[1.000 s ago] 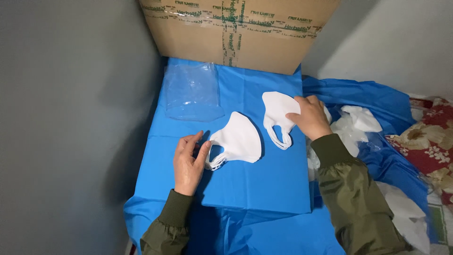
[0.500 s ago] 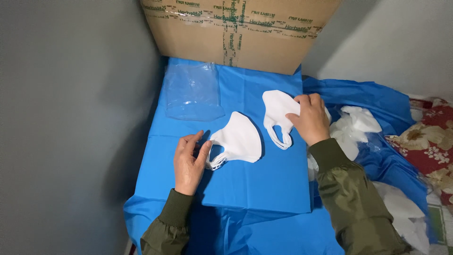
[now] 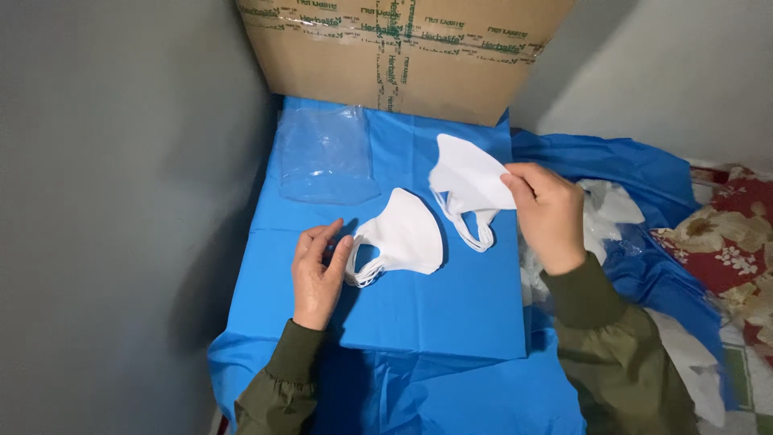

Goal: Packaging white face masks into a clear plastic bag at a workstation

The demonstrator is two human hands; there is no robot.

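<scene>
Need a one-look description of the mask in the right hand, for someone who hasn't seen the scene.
Start at the cardboard box standing at the far edge of the blue sheet. Just in front of it, the right hand pinches a white mask lifted off the sheet, ear loops dangling. The other white mask lies flat by the left hand.

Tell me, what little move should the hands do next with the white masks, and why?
Probably lay the lifted mask onto the flat mask. The right hand pinches its edge, its loops dangling above the blue sheet, while the left hand rests on the flat mask's loops, holding it in place.
</scene>
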